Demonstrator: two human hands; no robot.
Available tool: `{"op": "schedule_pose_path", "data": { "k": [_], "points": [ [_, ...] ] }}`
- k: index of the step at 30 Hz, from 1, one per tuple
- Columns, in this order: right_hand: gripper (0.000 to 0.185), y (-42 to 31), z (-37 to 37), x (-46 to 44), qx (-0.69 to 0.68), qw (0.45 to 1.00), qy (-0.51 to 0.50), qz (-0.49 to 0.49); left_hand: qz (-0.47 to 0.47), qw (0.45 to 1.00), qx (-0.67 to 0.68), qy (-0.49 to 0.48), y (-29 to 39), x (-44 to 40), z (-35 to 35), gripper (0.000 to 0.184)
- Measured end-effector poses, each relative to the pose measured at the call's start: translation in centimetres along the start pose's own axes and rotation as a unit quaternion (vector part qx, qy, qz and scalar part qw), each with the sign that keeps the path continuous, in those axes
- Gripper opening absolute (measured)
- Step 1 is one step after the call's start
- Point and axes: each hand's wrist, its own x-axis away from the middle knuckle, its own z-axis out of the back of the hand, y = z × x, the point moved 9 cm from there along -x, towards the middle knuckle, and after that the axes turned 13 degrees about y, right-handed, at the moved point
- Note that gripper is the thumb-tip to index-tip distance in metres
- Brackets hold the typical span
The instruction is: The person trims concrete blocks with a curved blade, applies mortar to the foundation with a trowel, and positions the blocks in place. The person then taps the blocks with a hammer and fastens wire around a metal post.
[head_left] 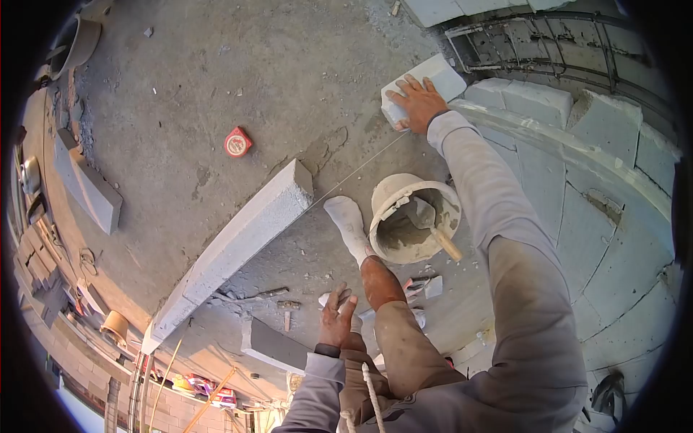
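My right hand (417,107) lies with spread fingers on top of a pale light-weight block (442,76), which sits on the floor against the block wall at the upper right. My left hand (337,319) hangs near my knees, fingers apart and holding nothing. Beside my right forearm a mortar bucket (393,189) stands tilted, with a trowel (422,215) in it, its wooden handle over the rim. A thin taut string (361,167) runs from close to the hand-held block down to a long row of blocks (234,249).
A red tape measure (237,142) lies on the concrete floor. A hammer (288,306) and a loose block (271,346) are near my left hand. The block wall (548,180) rises close on my right, with a steel rebar cage (541,47) beyond. Another bucket (83,43) stands far left.
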Motion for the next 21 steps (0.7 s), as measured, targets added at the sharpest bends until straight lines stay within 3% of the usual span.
{"op": "schedule_pose_path", "data": {
  "k": [3,5,11,12,15,16,19,21],
  "points": [
    [0.072,-0.2,0.0,-0.8,-0.023,0.999,0.036,0.022,0.048,0.997,-0.045,0.033,-4.6,-1.3,3.3,0.05],
    [0.07,-0.5,0.9,-1.2,-0.045,0.996,0.07,0.029,0.01,0.982,-0.179,0.061,-7.7,-1.8,6.2,0.05],
    [0.073,0.1,1.0,-5.1,-0.092,0.985,0.144,-0.023,0.014,0.966,-0.251,0.062,-6.5,-2.2,9.0,0.049],
    [0.08,-0.5,1.9,-5.5,-0.07,0.993,0.089,-0.025,0.033,0.968,-0.242,0.059,-5.6,-2.5,8.8,0.049],
    [0.096,-0.9,2.2,-6.7,0.011,0.998,0.035,0.046,-0.063,0.973,-0.218,0.045,-6.2,-3.8,7.3,0.05],
    [0.095,-1.2,2.9,-6.9,0.031,0.996,0.061,0.056,0.05,0.983,-0.167,0.058,-2.9,-3.5,6.4,0.043],
    [0.083,-1.5,2.7,-7.7,0.046,0.995,0.062,0.057,-0.005,0.993,-0.113,0.034,-3.0,-3.4,4.0,0.041],
    [0.067,-1.7,3.2,-6.8,0.066,0.989,0.09,0.095,0.052,0.995,-0.082,0.02,-3.0,-2.0,3.1,0.041]
  ]
}}
